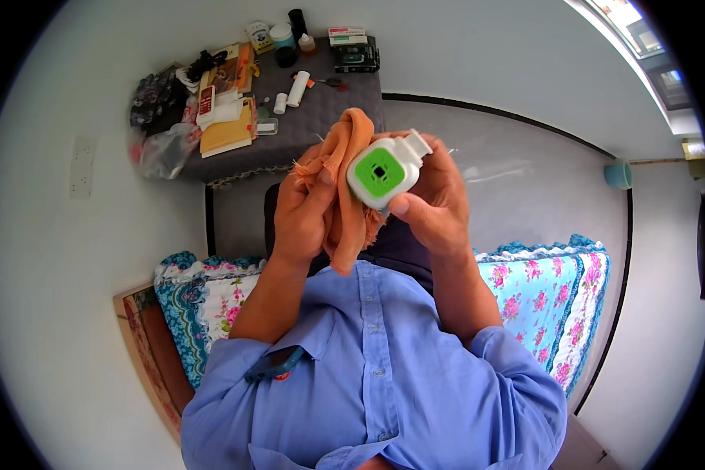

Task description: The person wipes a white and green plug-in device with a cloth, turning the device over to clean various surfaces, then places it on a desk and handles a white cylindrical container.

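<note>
My right hand (444,211) grips a white rounded device with a green face (388,178), its thumb on the lower edge. A dark square opening sits in the middle of the green panel, and a white clip-like part sticks out at the upper right. I cannot tell what kind of device it is. My left hand (300,219) is closed on an orange cloth (354,129) with frayed edges. The cloth hangs in folds against the device's left side and droops below it. Both hands are held up close together in front of my chest.
Beyond my hands stands a grey padded table (313,117) with bottles, jars, papers, a plastic bag (168,149) and small boxes on it. I sit on a seat with a flowered cover (536,298). A blue-green cup (618,175) is near the right wall.
</note>
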A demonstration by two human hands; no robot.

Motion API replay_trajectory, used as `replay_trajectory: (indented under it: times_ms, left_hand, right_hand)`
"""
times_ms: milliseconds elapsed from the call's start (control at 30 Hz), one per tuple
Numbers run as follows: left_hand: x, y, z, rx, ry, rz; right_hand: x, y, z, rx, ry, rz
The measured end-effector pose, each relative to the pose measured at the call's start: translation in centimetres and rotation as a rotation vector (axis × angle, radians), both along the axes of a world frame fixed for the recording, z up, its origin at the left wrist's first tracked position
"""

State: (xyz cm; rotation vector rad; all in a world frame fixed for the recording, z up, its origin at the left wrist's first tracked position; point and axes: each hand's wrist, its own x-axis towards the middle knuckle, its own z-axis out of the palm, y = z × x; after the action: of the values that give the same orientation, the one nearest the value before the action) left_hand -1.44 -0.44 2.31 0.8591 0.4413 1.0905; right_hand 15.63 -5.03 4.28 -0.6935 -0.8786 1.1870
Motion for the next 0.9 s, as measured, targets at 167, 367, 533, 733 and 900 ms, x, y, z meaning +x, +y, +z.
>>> replay_trajectory:
  times_ms: [167, 367, 533, 733, 900]
  left_hand:
    - [1.2, -1.3, 0.0, 0.0, 0.026, 0.004]
    - [1.0, 0.0, -0.5, 0.116, 0.089, 0.235]
    - [0.1, 0.4, -0.4, 0.028, 0.036, 0.187]
    - [1.8, -1.9, -0.2, 0.202, 0.224, 0.241]
    - [1.0, -0.5, -0.1, 0.551, 0.545, 0.469]
  right_hand:
    - [-1.0, 0.0, -1.3, -0.018, -0.034, -0.319]
    - [-1.4, -0.2, -2.2, 0.272, -0.657, -0.375]
    - [-0.9, 0.2, -2.7, 0.296, -0.834, -0.435]
    - [-1.3, 0.1, -2.0, 0.161, -0.691, -0.593]
    - [-1.4, -0.5, -0.2, -0.113, -0.255, -0.223]
